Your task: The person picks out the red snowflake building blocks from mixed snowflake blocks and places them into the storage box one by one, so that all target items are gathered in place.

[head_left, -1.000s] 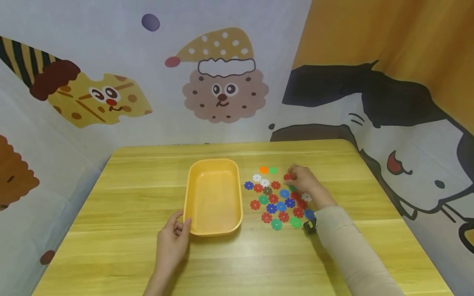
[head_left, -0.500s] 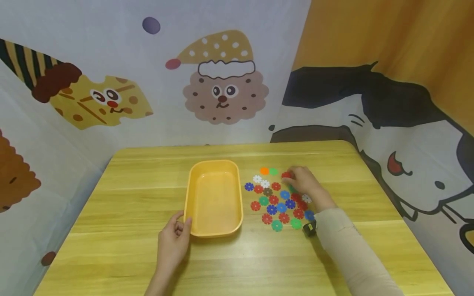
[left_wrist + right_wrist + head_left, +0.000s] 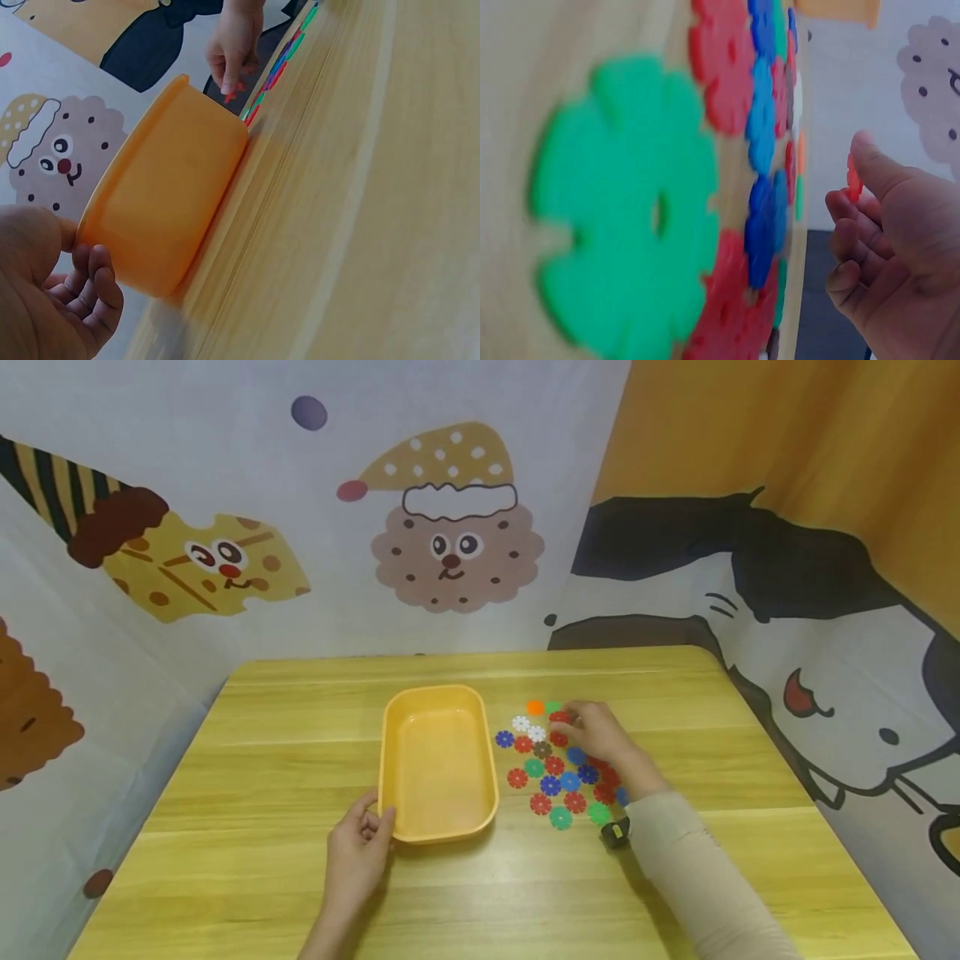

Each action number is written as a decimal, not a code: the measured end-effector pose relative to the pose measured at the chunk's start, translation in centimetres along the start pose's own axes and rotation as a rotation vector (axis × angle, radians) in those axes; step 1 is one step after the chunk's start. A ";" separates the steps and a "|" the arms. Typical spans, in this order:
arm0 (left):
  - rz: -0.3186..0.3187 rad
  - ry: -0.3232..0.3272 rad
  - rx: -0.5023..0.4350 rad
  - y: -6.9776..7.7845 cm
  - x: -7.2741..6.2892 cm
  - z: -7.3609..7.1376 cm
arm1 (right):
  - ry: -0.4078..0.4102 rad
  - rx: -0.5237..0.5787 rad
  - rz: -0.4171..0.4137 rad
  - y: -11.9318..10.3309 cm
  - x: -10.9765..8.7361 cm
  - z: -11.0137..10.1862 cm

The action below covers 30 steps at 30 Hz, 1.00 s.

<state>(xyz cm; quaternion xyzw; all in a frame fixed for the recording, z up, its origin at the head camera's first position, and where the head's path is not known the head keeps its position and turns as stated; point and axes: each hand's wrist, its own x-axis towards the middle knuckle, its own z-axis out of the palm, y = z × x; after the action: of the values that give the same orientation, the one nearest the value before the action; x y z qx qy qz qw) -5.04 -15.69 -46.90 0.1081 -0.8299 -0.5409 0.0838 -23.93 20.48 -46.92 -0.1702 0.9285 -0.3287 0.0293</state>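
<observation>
My left hand (image 3: 358, 850) pinches the near left corner of a yellow-orange plastic tray (image 3: 442, 760), thumb and fingers at its rim. The left wrist view shows the tray's outer wall (image 3: 169, 187) beside that hand. My right hand (image 3: 606, 737) holds a red snowflake disc (image 3: 559, 717) by thumb and fingertips, over the far part of a spread of discs. In the right wrist view this red disc (image 3: 854, 180) shows edge-on, raised above the table. Below lie several notched discs, among them a green disc (image 3: 630, 202), a white disc (image 3: 521, 723) and a blue disc (image 3: 551, 785).
The wooden table (image 3: 262, 760) carries the tray at its middle, with the discs to the tray's right. An orange disc (image 3: 535, 707) lies at the far edge of the spread. A black wrist camera (image 3: 616, 833) sits by the right sleeve. A cartoon-printed cloth (image 3: 322, 552) hangs behind.
My right hand has moved left over the discs with the red disc in its fingers. The tray has shifted slightly right, along with my left hand.
</observation>
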 end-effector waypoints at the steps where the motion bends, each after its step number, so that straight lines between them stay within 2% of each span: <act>1: -0.002 -0.001 0.000 0.0 0.0 0.0 | 0.002 -0.005 -0.009 -0.2 0.1 0.1; 8: -0.011 -0.005 0.003 0.2 -0.1 0.2 | 0.000 0.029 -0.055 -2.2 0.5 0.7; 16: -0.005 -0.006 0.016 0.1 0.0 0.4 | -0.018 0.039 -0.026 -4.5 0.8 1.0; 30: -0.001 -0.008 -0.001 0.1 0.0 0.5 | -0.028 0.061 -0.154 -6.9 1.8 2.3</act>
<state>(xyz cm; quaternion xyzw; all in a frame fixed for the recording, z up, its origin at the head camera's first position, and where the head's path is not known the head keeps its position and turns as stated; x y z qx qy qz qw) -5.17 -15.21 -46.96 0.1060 -0.8300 -0.5417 0.0802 -23.20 13.45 -44.34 -0.2446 0.9017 -0.3559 0.0223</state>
